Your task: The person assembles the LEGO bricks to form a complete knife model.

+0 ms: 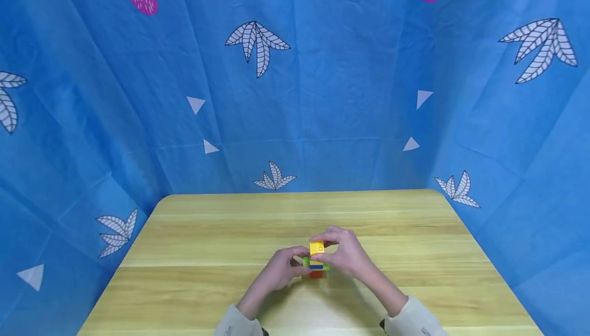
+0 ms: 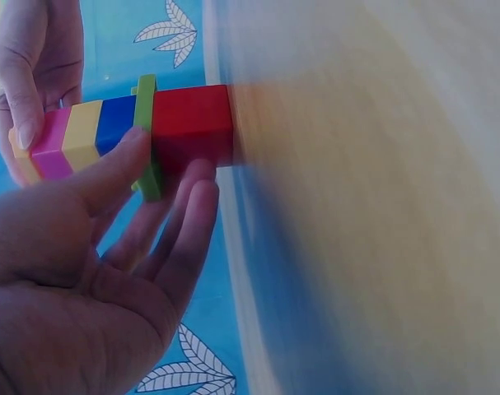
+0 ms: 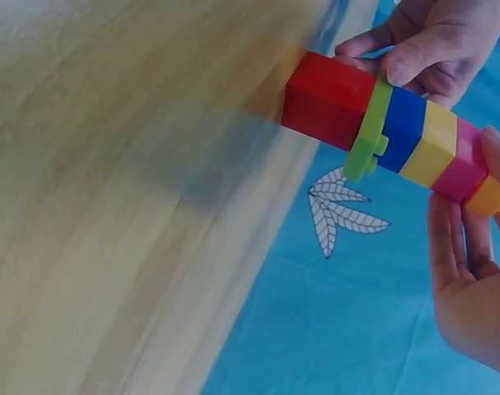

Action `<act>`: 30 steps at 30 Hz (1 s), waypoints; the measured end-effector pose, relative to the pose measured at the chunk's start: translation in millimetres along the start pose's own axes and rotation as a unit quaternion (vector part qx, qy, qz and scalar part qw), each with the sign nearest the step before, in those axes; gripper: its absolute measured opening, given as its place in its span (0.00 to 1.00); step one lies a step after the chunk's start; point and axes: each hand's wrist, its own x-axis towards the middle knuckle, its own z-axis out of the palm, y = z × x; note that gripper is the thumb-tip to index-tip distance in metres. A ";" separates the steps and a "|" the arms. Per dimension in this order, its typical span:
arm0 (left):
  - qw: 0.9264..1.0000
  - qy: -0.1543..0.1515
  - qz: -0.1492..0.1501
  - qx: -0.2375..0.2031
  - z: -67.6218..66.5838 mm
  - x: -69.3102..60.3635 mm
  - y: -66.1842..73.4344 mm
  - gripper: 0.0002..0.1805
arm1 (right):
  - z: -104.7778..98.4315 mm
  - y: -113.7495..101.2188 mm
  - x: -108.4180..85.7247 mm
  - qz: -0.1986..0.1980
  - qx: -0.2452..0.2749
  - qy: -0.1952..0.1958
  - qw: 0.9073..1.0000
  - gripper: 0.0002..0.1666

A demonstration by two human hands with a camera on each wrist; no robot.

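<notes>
A tower of toy building bricks stands upright on the table. From the bottom it has a red brick (image 2: pixel 192 123), a wider green plate (image 3: pixel 371 127), a blue brick (image 3: pixel 404 125), a yellow brick (image 3: pixel 432 146), a pink brick (image 3: pixel 461 163) and an orange-yellow top brick (image 1: pixel 317 247). My left hand (image 1: pixel 282 268) pinches the tower around the green plate, with its thumb near the blue brick. Up at the top, my right hand (image 1: pixel 348 255) holds the orange-yellow brick between thumb and fingers. That brick touches the pink one; whether it is fully pressed down I cannot tell.
The wooden table (image 1: pixel 207 228) has rounded far corners. Blue patterned cloth (image 1: pixel 350 95) hangs behind it and along both sides. Light sleeves (image 1: pixel 415 318) cover the forearms near the front edge.
</notes>
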 end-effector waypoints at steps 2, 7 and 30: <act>1.000 0.001 -0.004 0.003 -0.1 -0.1 0.2 0.18 | 0.3 -0.1 0.1 0.000 0.002 0.000 1.000 0.21; 1.000 0.000 -0.003 0.007 0.2 -0.5 0.0 0.19 | 0.4 -0.3 -0.4 0.005 -0.001 -0.001 1.000 0.21; 1.000 0.000 -0.009 0.001 0.8 -0.3 0.2 0.18 | -2.8 -1.0 2.3 0.013 0.020 -0.029 0.999 0.19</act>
